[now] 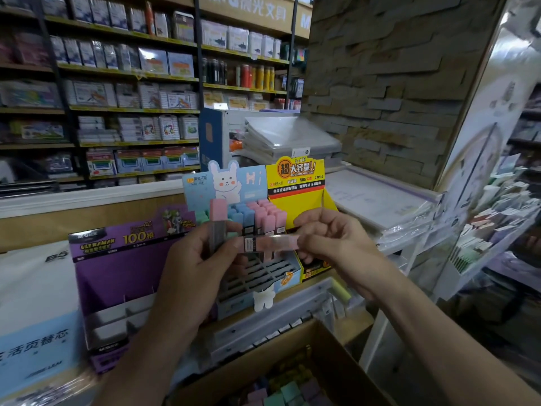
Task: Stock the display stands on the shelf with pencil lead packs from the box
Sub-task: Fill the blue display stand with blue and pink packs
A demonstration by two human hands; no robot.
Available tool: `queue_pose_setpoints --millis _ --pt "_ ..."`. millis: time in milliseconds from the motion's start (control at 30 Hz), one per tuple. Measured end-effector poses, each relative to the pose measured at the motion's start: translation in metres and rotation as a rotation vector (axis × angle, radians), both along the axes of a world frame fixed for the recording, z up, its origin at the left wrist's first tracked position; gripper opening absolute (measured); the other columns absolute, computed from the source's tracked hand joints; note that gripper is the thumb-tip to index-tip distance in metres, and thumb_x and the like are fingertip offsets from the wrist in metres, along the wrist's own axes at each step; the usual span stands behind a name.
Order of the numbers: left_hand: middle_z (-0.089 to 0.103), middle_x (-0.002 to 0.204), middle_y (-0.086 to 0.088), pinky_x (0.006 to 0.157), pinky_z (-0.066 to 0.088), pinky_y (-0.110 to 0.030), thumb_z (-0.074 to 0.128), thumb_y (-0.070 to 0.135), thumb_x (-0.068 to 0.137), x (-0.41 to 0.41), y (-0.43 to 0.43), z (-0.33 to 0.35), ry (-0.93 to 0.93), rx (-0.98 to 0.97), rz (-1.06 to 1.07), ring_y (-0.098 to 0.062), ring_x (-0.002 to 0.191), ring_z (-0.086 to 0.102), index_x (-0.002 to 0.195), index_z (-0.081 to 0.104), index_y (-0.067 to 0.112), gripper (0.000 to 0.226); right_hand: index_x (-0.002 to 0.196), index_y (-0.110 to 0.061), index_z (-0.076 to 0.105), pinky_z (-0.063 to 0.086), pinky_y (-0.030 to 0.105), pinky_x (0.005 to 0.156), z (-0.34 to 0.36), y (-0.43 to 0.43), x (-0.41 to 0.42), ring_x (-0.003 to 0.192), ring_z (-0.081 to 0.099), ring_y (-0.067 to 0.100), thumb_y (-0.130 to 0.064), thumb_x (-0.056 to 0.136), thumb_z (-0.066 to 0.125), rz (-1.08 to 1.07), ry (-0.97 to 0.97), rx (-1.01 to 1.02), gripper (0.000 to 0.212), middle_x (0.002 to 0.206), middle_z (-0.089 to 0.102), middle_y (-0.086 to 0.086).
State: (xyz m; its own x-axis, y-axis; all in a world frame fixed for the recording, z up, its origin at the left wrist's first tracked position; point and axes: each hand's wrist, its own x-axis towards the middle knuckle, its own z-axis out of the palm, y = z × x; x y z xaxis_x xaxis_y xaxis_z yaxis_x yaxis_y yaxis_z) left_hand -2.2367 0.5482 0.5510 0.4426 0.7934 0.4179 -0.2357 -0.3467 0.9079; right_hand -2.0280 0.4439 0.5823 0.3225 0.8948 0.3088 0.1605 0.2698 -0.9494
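Observation:
My left hand [199, 259] grips an upright pencil lead pack with a pink cap [217, 218]. My right hand [330, 238] pinches the end of a second pink lead pack [268, 244] that lies sideways between both hands. Behind them stands the blue bunny display stand [231, 183]; its back rows hold several pink, blue and green packs [257, 213], its front slots are dark and bare. A cardboard box [330, 341] below holds several loose coloured packs [284, 391].
A purple Ultraman display stand [123, 259] is at the left, a yellow one [295, 177] at the right. Wrapped paper packs [38, 303] sit far left, plastic-wrapped sheets [377, 200] on the right counter. Stocked shelves fill the background.

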Motion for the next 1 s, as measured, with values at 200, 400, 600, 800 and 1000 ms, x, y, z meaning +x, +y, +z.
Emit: queue_pose_setpoints --millis 200,400,600,800,1000 --pt "0.072 0.075 -0.003 0.060 0.055 -0.020 0.068 0.016 0.096 0.011 -0.003 0.001 0.028 0.079 -0.008 -0.009 0.061 0.066 0.099 0.076 0.035 0.020 0.105 -0.006 0.075 0.052 0.047 0.071 -0.002 0.002 -0.012 0.067 0.052 0.032 -0.017 0.088 0.078 0.130 -0.307 -0.068 0.020 0.075 0.057 0.034" --pt "0.059 0.069 -0.002 0.057 0.044 -0.033 0.064 0.047 0.090 0.014 -0.003 -0.001 0.052 0.061 0.004 -0.014 0.060 0.051 0.102 0.074 0.039 0.018 0.097 -0.007 0.074 0.046 0.045 0.063 -0.007 0.009 -0.004 0.061 0.052 0.031 -0.015 0.089 0.076 0.087 -0.339 0.002 0.011 0.071 0.063 0.026" --pt "0.068 0.081 -0.002 0.059 0.043 -0.029 0.045 0.031 0.108 0.016 0.000 0.002 -0.029 -0.121 0.002 -0.011 0.070 0.056 0.107 0.074 0.025 0.031 0.086 -0.001 0.063 0.042 0.039 0.078 -0.012 0.017 0.023 0.073 0.049 0.024 0.000 0.087 0.074 -0.074 -0.202 0.073 0.011 0.067 0.054 0.017" --pt "0.065 0.078 0.002 0.066 0.044 -0.035 0.045 0.015 0.107 0.017 -0.001 0.000 -0.034 -0.150 0.005 -0.015 0.072 0.056 0.100 0.074 0.023 0.031 0.092 0.001 0.071 0.047 0.032 0.073 -0.021 0.023 0.033 0.072 0.049 0.023 -0.001 0.085 0.075 -0.232 -0.243 0.080 0.008 0.073 0.055 0.031" --pt "0.059 0.072 0.002 0.056 0.045 -0.030 0.058 0.019 0.103 0.018 -0.001 -0.006 0.005 -0.049 0.032 -0.016 0.064 0.053 0.096 0.069 0.026 0.015 0.095 0.001 0.072 0.054 0.057 0.088 -0.024 0.033 0.033 0.083 0.064 0.053 0.001 0.088 0.072 -0.207 -0.317 0.082 0.007 0.085 0.063 0.041"
